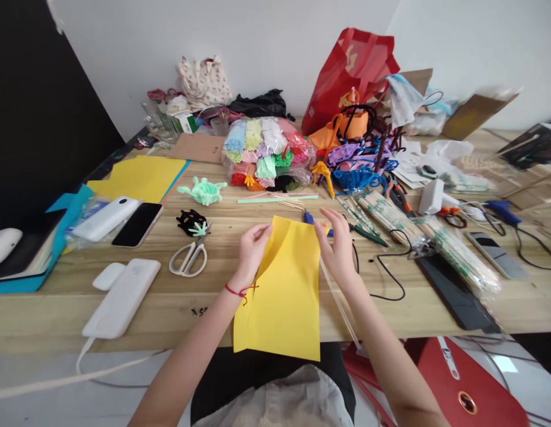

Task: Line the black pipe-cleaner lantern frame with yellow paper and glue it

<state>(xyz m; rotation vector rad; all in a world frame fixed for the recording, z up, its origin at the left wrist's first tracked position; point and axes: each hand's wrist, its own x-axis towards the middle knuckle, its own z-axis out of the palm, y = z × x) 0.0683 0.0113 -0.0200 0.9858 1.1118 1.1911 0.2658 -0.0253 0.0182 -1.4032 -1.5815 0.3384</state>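
Note:
A yellow paper sheet (284, 296) lies on the wooden table (168, 308) in front of me, its near end hanging over the table edge. My left hand (252, 249) pinches the sheet's far left corner, which is folded inward. My right hand (337, 246) grips the sheet's far right edge, fingers curled over it. A red string circles my left wrist. White-handled scissors (189, 256) lie just left of my left hand.
A white power bank (121, 296), a black phone (137, 224) and more yellow paper (139, 177) lie at left. A bag of coloured pipe cleaners (266, 155), a red bag (346, 74), wrapped stick bundles (453, 252) and black cables (391, 279) crowd the back and right.

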